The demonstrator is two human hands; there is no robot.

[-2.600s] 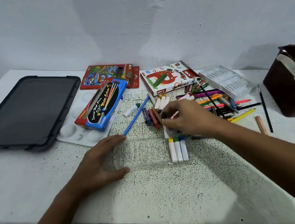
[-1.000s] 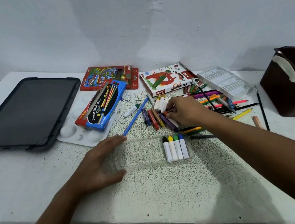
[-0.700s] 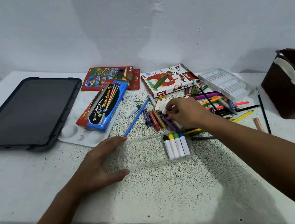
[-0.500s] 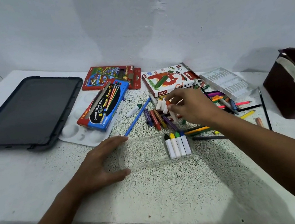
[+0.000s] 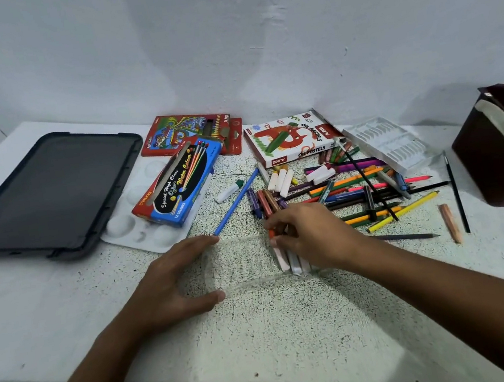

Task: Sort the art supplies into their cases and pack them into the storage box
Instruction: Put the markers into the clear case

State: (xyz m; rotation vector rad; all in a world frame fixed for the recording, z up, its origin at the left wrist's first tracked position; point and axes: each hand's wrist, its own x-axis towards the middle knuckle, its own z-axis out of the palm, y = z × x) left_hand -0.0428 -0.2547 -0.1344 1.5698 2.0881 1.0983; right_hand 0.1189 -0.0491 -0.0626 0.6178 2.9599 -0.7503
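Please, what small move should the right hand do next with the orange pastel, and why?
Probably lower the orange pastel into the free slot just left of the pastels already lying in the clear tray, then release it. The right hand pinches it right above that row, and the left hand already rests against the tray's left end, steadying it.

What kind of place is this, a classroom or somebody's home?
Hard to say which. It looks like a plain craft or hobby table against a bare white wall: loose coloured pencils and crayons, an oil pastels box, a white paint palette. Nothing marks it as a school.
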